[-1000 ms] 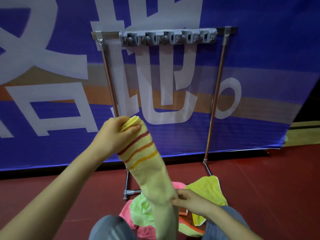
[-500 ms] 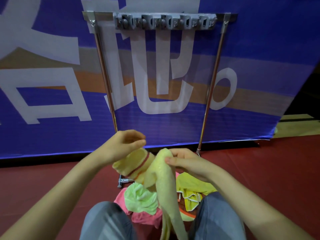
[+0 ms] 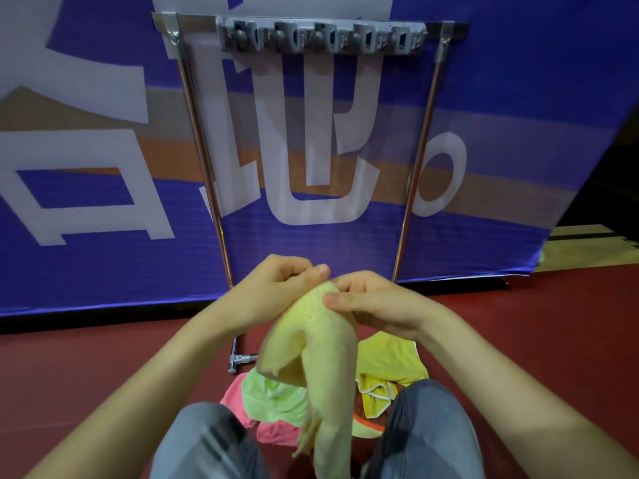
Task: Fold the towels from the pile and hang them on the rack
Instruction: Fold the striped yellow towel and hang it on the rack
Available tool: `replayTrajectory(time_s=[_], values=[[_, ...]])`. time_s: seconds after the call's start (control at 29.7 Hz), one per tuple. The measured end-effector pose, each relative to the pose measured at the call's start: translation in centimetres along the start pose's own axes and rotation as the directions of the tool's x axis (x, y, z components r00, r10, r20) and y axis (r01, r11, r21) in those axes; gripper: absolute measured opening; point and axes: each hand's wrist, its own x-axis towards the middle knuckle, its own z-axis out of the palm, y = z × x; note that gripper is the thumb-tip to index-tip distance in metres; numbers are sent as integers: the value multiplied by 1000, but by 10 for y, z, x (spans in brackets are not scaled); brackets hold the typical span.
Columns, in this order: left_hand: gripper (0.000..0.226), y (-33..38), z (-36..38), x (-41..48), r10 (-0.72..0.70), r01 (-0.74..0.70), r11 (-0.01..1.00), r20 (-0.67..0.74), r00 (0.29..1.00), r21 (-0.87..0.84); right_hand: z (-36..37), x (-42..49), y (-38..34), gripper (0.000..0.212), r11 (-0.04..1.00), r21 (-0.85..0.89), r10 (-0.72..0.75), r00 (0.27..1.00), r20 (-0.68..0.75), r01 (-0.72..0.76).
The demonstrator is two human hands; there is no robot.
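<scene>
Hands now together, L hand (image 3: pixel 273 288) & R hand (image 3: pixel 375 305) pinching yellow towel (image 3: pixel 321 350) fold; banner (image 3: pixel 103 271) chars cropped

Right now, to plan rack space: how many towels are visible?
4: a pale yellow towel pinched by the left hand and right hand; beneath it, a pink towel, a light green towel and a bright yellow towel. Others may be hidden.

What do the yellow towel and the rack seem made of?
Yellow towel: probably soft terry cloth, matte; its surface is fuzzy and it drapes limply. Rack poles: look like polished metal, with bright glints. The grey hook strip seems matte plastic.
</scene>
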Motion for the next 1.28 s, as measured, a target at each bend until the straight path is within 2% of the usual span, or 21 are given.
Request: replayTrajectory(time_s=[0.13,0.2,0.27,0.4,0.51,0.61,0.67,0.71,0.88,1.04,1.18,1.28], values=[[54,21,-13,2,68,-68,998,-67,995,11,-4,0,13,34,992,116,51,996,68,-58],[54,33,-25,4,47,-52,998,-131,990,-35,-6,0,19,45,992,112,56,994,90,-66],[44,36,-37,6,-16,0,997,-196,981,-83,-8,-2,24,49,993,109,36,997,68,-43],[40,14,-45,8,-197,172,975,-196,961,-138,-11,-7,1,38,980,188,-67,998,6,65],[49,-1,-29,14,-276,261,948,-62,959,-182,-12,-3,-23,47,980,137,-143,990,4,141],[53,1,-6,26,-235,234,929,32,972,-288,-13,3,-40,47,988,51,-143,990,-7,143],[55,11,1,33,-214,204,907,14,977,-368,-16,2,-46,33,985,69,-154,984,-87,160],[57,16,3,34,-200,185,908,-2,980,-376,-18,1,-48,25,981,83,-167,979,-120,178],[53,30,6,25,-69,85,926,57,996,-367,-23,-8,-47,26,977,108,-164,969,-184,186],[50,32,1,31,-95,106,943,51,994,-316,-23,-5,-46,28,978,108,-157,969,-192,180],[31,27,-5,33,-108,106,944,12,994,-313,-26,-1,-42,33,992,72,-88,978,-189,103],[25,23,-7,36,-134,130,941,7,991,-311,-30,2,-34,35,996,52,-61,972,-227,75]])
